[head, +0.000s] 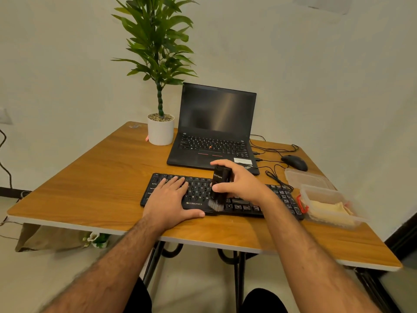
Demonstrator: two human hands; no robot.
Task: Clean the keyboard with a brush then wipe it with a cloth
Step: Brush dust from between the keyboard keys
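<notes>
A black keyboard (243, 205) lies across the near part of the wooden table (108, 184). My left hand (170, 201) rests flat on the keyboard's left half, fingers straight over the keys and thumb along its front edge. My right hand (242, 182) grips a black brush (221, 184) held upright, its pale bristles touching the keyboard's front middle rows. A yellow cloth (330, 211) lies in a clear plastic box (316, 194) just right of the keyboard.
An open black laptop (214, 132) stands behind the keyboard, with a potted plant (160, 129) to its left. A black mouse (294, 162) and cables lie at the back right, near the box's clear lid (304, 177).
</notes>
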